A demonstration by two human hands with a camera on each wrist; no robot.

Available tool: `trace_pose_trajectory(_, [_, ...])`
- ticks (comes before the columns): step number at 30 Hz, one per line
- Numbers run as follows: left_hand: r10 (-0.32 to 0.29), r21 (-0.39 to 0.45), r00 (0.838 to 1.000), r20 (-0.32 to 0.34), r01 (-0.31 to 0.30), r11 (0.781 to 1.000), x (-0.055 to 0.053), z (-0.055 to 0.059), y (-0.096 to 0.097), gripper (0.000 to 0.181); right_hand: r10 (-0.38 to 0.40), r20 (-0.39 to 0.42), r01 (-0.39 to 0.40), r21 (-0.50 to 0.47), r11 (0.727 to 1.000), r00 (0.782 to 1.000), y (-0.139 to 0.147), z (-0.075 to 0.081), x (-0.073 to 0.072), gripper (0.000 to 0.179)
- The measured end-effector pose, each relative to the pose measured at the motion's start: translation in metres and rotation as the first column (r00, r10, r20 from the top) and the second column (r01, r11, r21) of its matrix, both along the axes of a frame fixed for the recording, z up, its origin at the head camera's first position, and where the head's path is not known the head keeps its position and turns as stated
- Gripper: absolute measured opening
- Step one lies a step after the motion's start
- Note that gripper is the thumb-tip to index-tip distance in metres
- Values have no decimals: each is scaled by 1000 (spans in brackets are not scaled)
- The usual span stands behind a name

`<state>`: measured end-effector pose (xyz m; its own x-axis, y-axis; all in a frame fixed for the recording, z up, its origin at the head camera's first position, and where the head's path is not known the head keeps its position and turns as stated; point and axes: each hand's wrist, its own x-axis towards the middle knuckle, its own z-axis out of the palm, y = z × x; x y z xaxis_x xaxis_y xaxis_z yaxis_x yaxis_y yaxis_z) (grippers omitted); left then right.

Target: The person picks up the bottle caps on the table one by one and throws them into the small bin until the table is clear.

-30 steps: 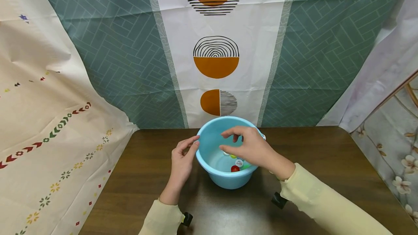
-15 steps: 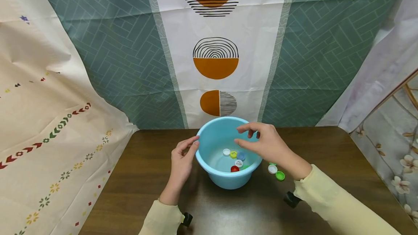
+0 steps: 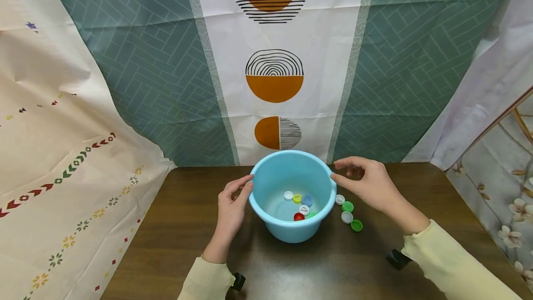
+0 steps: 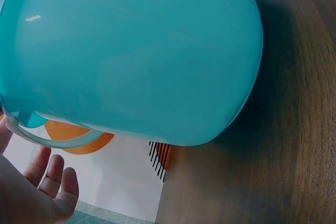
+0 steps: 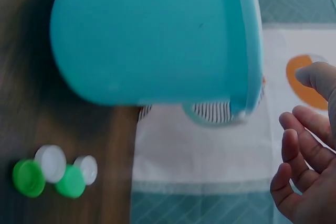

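Note:
A light blue bucket (image 3: 293,232) stands upright on the table. Inside it lie several bottle caps: a red cap (image 3: 299,216), a yellow cap (image 3: 297,198), a blue cap (image 3: 306,200), white ones and a green one. My left hand (image 3: 232,209) pinches the bucket's left rim between thumb and fingers; the handle (image 4: 73,141) hangs beside that hand in the left wrist view. My right hand (image 3: 370,186) is just off the right rim, thumb and fingers parted with nothing between them. Below it, white and green caps (image 3: 347,206) lie in a line on the table.
The dark wooden table (image 3: 183,226) ends at a far edge close behind the bucket. A patterned green and white cloth (image 3: 275,105) hangs behind it. Cream cloth (image 3: 75,175) borders the left side, and floral cloth (image 3: 508,207) the right.
My right hand has moved right, from over the bucket's inside to beyond its right rim, uncovering the caps on the table. The left hand stays at the left rim.

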<state>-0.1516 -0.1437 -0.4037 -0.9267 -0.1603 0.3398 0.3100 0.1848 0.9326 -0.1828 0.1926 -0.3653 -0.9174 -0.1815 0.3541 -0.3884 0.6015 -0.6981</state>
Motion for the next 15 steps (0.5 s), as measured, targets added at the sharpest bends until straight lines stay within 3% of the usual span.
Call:
trace_pose_trajectory(9, [-2,6,1000,2,2,1000,1,1,0,24,-52,19,51,62,997,998,32,-21,2,37])
trace_pose_trajectory(15, [-3,9,1000,8,3,1000,1,1,1,24,-45,69,37,117,992,997,46,-37,1,40])
